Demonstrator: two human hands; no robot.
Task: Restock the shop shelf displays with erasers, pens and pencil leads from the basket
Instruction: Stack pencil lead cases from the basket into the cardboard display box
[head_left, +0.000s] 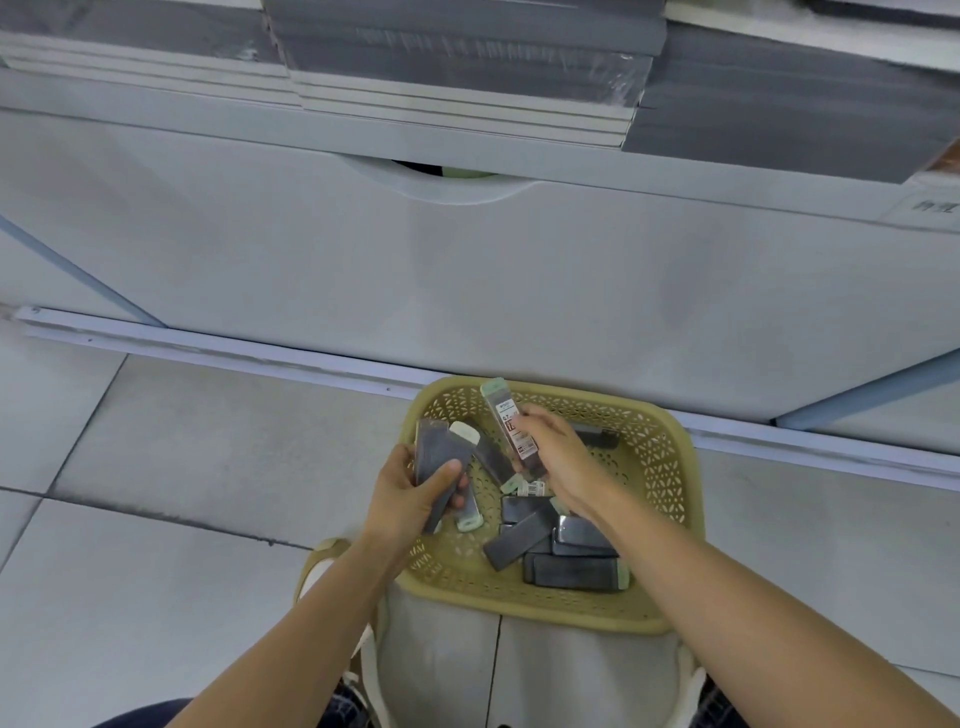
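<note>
Presently left hand and right hand grip lead cases above the basket holding more.

I see a pale tiled floor running up to the white base panel of the shop unit, with a light strip along its foot. On the floor lies a pale cloth bag, and the tan perforated basket appears to rest on it. Above, the shelf carries stacks of grey shrink-wrapped pads.
</note>
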